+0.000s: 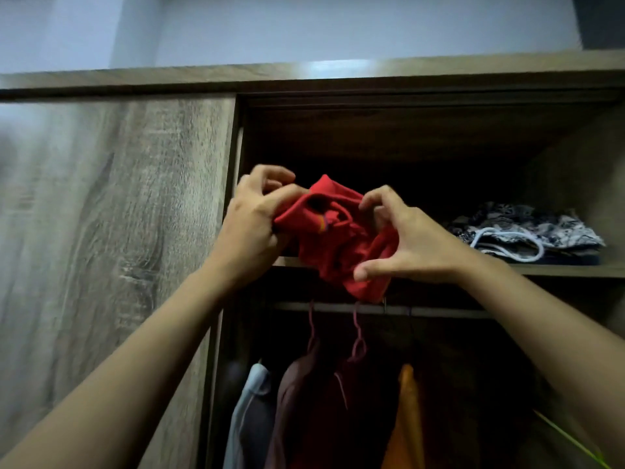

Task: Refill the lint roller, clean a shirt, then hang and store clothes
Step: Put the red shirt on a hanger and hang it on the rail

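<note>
We hold the red garment bunched on the shelf lip, left hand gripping its 9 o'clock side, right hand cupped round 3 o'clock. It overhangs, so a loose release could drop it onto the hangers.

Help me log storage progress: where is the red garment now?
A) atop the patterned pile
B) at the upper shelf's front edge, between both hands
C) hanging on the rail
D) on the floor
B: the left hand and right hand hold the red garment at the front edge of the upper shelf, above the rail.
</note>
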